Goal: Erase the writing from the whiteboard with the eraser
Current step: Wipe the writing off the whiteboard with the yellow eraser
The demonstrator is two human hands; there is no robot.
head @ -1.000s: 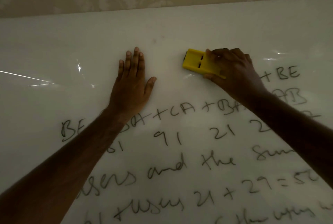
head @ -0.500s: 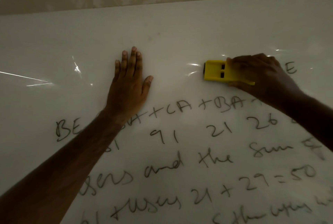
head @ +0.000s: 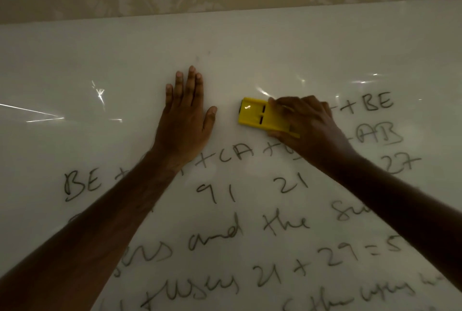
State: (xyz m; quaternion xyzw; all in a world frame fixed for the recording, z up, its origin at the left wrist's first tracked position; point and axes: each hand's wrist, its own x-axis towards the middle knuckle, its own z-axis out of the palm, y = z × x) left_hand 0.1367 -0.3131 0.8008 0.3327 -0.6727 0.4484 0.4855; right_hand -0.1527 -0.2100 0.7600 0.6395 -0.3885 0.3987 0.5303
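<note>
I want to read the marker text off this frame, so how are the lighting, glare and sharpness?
Head view: dim and yellowish overall; streaks of glare on the glossy white whiteboard at left and above the yellow plastic eraser; the right hand is slightly blurred, the flat left hand sharper; the black handwritten marker text is legible, softer toward the lower edge, where the wide-angle lens bends the lines.

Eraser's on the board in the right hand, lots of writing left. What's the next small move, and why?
Probably slide the yellow eraser rightward over the "+BE" beside the right hand, since that top line is nearest and unerased, while the board to the eraser's left looks clean. Keep the left hand flat on the whiteboard to steady it.
</note>
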